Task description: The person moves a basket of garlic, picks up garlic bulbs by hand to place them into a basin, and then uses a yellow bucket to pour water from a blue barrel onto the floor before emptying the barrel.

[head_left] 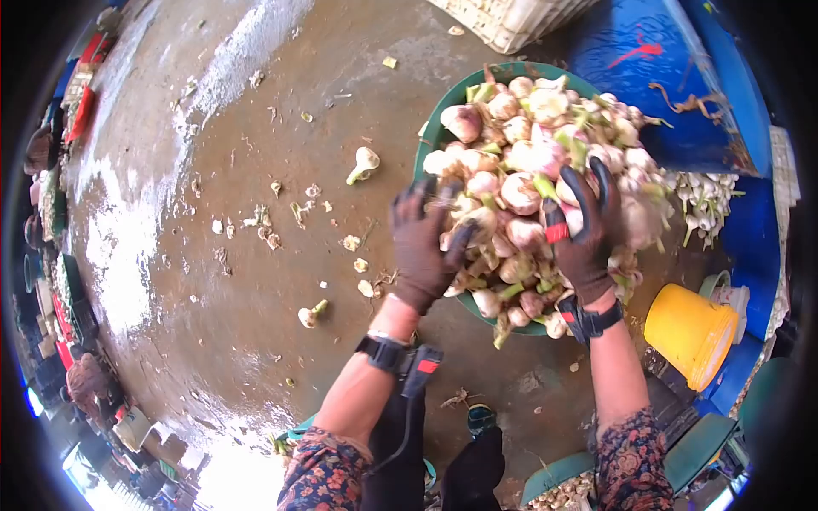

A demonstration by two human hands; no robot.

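Observation:
A round green basin (431, 136) is heaped with garlic bulbs (520, 194) that have short cut stems. Dark gloves with blackish fingertips cover both hands. At the left side of the heap, my left hand (428, 243) has its thumb and fingers apart, with bulbs beside them; its fingertips are slightly blurred. My right hand (590, 234) lies over the right part of the heap, fingers spread and curved around bulbs between thumb and forefinger. Whether it grips one is not clear. Bulbs just right of it are smeared by motion.
Loose garlic bulbs (365, 163) and scraps lie on the wet floor (256, 128). A yellow bucket (688, 332) stands at right, near a blue panel (630, 102). More garlic (707, 204) lies beyond the basin. At the top is a white crate (511, 21). My shoe (481, 417) shows below.

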